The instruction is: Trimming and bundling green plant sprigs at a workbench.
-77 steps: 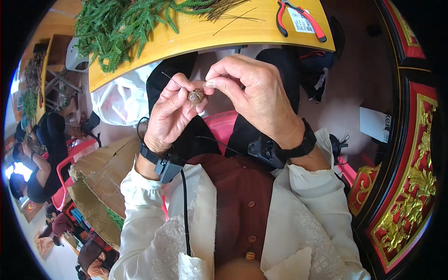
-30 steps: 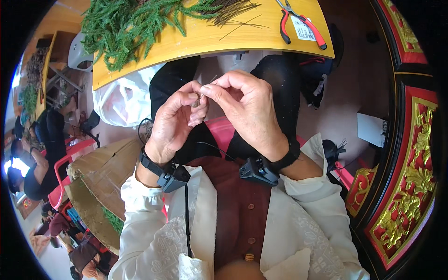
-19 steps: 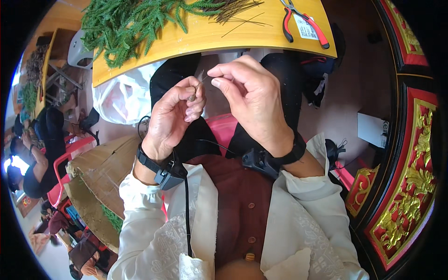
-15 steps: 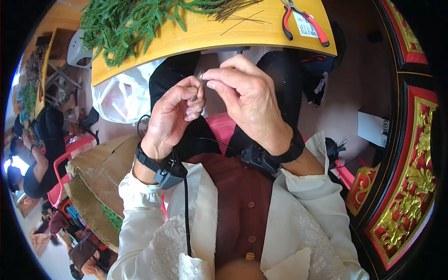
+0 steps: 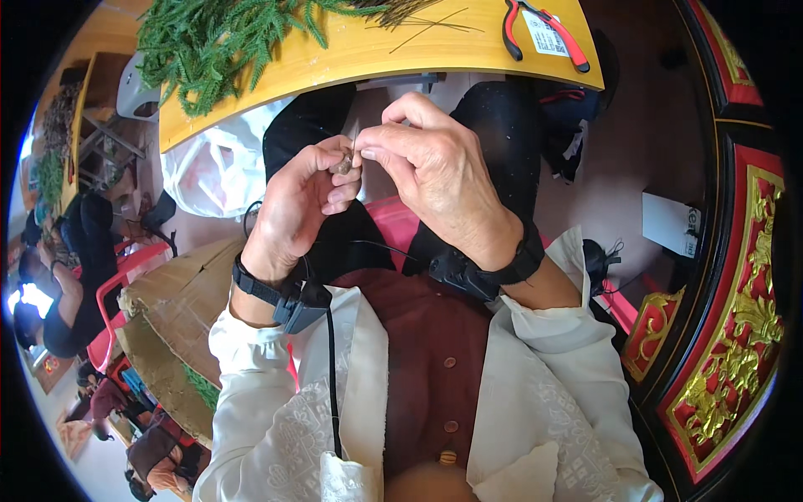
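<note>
My left hand [image 5: 294, 199] is closed, thumb and fingers pinching a small brown knobbly piece [image 5: 342, 165], perhaps a little cone or bud. My right hand [image 5: 443, 167] meets it from the other side, thumb and forefinger pressed together on a thin dark wire or stem [image 5: 355, 143] that rises beside the brown piece. Fingers hide where the two join. Both hands are above my lap, just short of the table edge. On the yellow table [image 5: 401, 60] lie green needle-leaved sprigs [image 5: 222, 46], thin brown stems [image 5: 427, 27] and red-and-black pliers [image 5: 548, 32].
Below the table at left hangs a white plastic bag [image 5: 213, 171]. A cardboard box [image 5: 171, 305] with greenery inside stands at my left. Gold-carved red panels [image 5: 736, 335] line the right side. Other people [image 5: 71, 284] sit at far left. A black cable [image 5: 333, 385] runs from my left wrist.
Both hands have shifted slightly left, still close together. The brown piece shows more plainly between my left fingers. My right fingertips have dropped a little.
</note>
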Demonstrator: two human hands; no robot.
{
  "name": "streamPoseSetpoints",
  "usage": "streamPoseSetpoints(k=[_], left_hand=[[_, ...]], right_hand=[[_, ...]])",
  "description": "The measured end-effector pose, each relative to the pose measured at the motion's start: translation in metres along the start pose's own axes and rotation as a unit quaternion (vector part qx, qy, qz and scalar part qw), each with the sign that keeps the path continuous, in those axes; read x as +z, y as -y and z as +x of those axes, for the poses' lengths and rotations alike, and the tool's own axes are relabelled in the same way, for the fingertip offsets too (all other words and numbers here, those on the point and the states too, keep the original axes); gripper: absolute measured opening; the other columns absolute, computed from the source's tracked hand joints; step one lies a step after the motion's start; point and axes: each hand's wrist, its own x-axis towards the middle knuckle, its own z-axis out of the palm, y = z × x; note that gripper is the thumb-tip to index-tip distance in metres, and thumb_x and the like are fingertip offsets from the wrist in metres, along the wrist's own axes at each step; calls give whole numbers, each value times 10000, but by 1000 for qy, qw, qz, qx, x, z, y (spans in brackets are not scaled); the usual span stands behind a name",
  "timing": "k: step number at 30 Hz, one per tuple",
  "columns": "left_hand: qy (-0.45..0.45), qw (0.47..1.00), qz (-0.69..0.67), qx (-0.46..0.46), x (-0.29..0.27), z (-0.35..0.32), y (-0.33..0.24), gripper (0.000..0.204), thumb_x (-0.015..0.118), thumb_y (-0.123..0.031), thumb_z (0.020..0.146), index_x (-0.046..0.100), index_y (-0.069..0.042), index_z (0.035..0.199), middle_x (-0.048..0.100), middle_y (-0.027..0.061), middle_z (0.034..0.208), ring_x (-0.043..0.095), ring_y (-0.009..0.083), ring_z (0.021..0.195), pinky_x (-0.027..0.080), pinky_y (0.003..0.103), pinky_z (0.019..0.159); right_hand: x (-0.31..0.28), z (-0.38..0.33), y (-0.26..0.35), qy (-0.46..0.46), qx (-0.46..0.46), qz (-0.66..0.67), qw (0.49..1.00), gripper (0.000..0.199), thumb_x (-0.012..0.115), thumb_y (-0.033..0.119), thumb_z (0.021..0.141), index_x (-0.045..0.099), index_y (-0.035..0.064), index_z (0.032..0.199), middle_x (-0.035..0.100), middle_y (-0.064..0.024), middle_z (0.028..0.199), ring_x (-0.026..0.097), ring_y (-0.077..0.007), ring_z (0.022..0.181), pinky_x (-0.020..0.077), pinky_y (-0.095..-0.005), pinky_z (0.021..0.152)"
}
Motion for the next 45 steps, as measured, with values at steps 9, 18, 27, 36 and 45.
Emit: streamPoseSetpoints(k=[9, 18, 27, 36, 45], left_hand=[[-53, 998, 24, 39, 8, -1, 4, 147, 489, -179, 917, 486, -47, 980, 427, -11, 742, 389, 72, 624, 295, 199, 524], [-44, 994, 43, 87, 11, -4, 2, 130, 514, -162, 919, 485, -63, 999, 431, -6, 746, 387, 71, 611, 291, 195, 518], [-40, 990, 73, 113, 10, -1, 7, 157, 516, -137, 924, 444, -95, 1057, 416, -9, 740, 368, 67, 608, 277, 191, 517], [-49, 949, 217, 225, 11, 5, 14, 305, 543, -37, 902, 371, -67, 1152, 446, 20, 816, 424, 109, 631, 358, 226, 543], [-63, 737, 549, 390, 12, 4, 21, 456, 564, 30, 874, 269, -2, 1221, 486, 90, 882, 503, 153, 703, 447, 276, 633]], right_hand=[[2, -1, -6, -12, -6, -18, 1000, 104, 672, -39, 753, 664, 2, 848, 603, -120, 838, 612, -243, 675, 487, -304, 587], [-3, 2, 0, 1, 61, 55, 997, 56, 644, -17, 788, 651, -11, 844, 626, -110, 744, 598, -206, 591, 474, -277, 545], [2, -2, -4, -12, 24, 49, 998, 82, 623, -31, 797, 629, -17, 877, 624, -142, 754, 607, -238, 601, 473, -293, 538], [0, -1, -7, -5, 6, 4, 1000, 76, 598, -22, 802, 617, -22, 876, 623, -167, 776, 621, -317, 656, 483, -328, 558], [-19, 3, -5, 128, 218, 79, 964, 99, 616, 51, 811, 656, 2, 888, 590, -109, 602, 571, -202, 505, 461, -277, 531]])
